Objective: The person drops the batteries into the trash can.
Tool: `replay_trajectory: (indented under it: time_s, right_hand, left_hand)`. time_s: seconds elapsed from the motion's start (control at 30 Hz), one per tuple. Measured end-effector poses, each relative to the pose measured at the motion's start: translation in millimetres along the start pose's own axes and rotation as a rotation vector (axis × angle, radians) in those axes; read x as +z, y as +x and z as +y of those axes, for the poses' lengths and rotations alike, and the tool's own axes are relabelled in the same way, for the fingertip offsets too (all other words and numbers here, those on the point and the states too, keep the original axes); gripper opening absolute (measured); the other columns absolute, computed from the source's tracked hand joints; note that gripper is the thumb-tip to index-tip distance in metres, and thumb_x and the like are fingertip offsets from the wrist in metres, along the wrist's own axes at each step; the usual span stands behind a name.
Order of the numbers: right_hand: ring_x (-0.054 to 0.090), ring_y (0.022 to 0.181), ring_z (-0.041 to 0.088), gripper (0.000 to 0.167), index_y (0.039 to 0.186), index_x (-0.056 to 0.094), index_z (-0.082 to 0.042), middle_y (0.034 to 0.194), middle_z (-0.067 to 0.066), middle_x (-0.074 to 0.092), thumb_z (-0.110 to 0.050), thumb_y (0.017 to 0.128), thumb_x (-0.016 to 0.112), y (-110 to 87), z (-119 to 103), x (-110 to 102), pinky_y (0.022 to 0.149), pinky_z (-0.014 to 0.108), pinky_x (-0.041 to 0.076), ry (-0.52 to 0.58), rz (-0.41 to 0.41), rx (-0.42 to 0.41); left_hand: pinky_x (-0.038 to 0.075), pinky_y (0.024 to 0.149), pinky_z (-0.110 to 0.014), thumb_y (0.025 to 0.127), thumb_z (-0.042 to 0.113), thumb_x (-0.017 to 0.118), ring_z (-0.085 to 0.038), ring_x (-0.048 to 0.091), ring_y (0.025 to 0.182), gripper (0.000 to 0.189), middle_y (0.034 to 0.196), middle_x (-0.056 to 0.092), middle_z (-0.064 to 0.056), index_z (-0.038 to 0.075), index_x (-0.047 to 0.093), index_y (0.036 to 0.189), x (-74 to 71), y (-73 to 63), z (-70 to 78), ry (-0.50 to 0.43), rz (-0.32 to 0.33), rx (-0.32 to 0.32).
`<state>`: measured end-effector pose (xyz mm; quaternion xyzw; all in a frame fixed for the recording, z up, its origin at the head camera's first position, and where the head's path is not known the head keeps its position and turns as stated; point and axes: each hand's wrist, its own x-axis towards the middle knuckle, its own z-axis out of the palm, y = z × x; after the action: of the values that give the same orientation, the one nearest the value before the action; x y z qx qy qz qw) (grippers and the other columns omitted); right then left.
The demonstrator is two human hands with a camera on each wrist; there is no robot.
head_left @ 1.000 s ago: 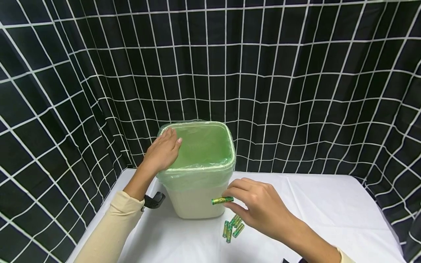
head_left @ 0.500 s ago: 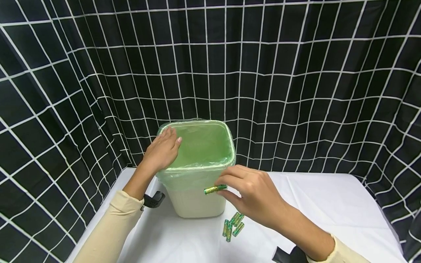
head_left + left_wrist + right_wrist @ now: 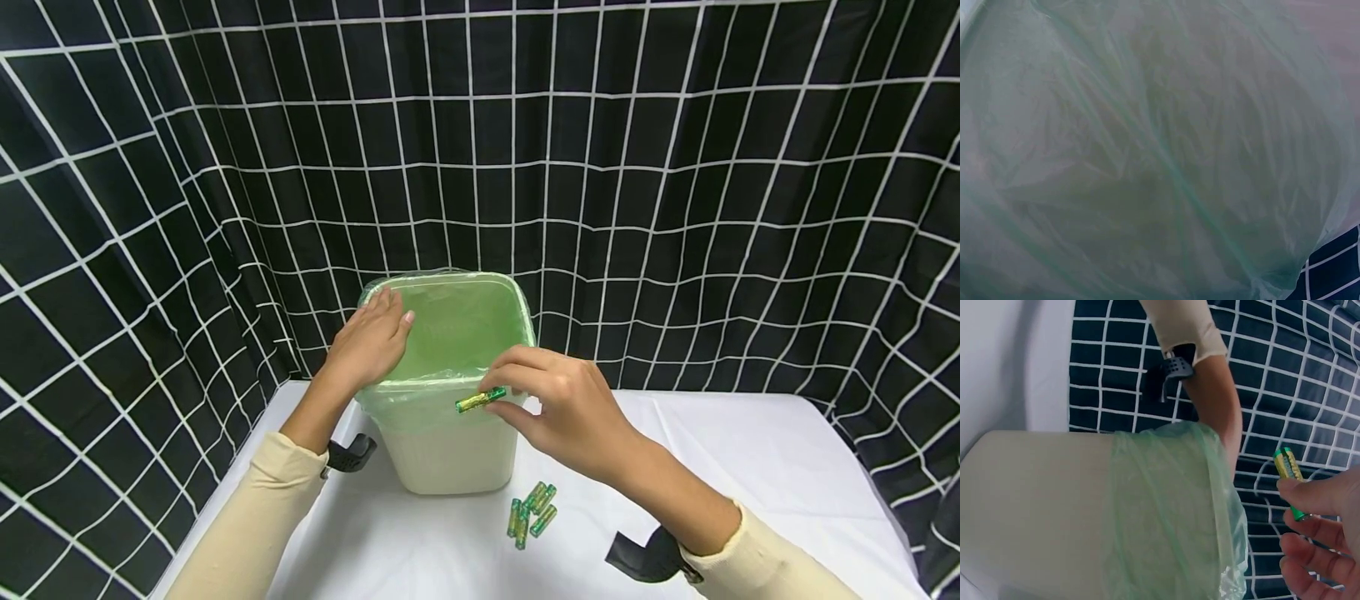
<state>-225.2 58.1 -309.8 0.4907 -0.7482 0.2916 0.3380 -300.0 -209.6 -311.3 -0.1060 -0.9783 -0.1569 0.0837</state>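
Observation:
A green and yellow battery [image 3: 480,400] is pinched between the thumb and fingers of my right hand [image 3: 566,404]. That hand is at the near right of a white bin [image 3: 450,462], level with its upper part. In the right wrist view the battery [image 3: 1288,469] stands apart from the bin. A thin green plastic bag [image 3: 465,333] lines the bin and folds down over its rim. My left hand [image 3: 371,342] rests on the left rim with its fingers straight. Only the bag's wrinkled film [image 3: 1147,156] shows closely in the left wrist view.
Several more batteries [image 3: 531,510] lie in a loose cluster on the white tablecloth [image 3: 420,550], in front of the bin. Behind and beside the table hangs a black curtain [image 3: 600,208] with a white grid.
My right hand has risen and moved left with the battery, from beside the bin's lower wall to near rim height. The left hand has stayed on the rim.

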Motion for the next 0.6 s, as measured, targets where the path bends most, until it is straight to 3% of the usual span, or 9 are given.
replay_trajectory:
  time_s: [0.6]
  right_hand:
    - [0.064, 0.071, 0.010, 0.016, 0.094, 0.078, -0.013, 0.093, -0.007, 0.072, -0.008, 0.081, 0.086, 26.2, 19, 0, 0.061, 0.023, 0.051, -0.032, -0.045, 0.031]
  left_hand:
    - [0.010, 0.126, -0.045, 0.112, 0.033, 0.025, -0.034, 0.011, 0.155, 0.061, 0.165, 0.015, -0.025, -0.010, 0.023, 0.156, 0.4, 0.2, -0.7, 0.002, -0.008, -0.002]
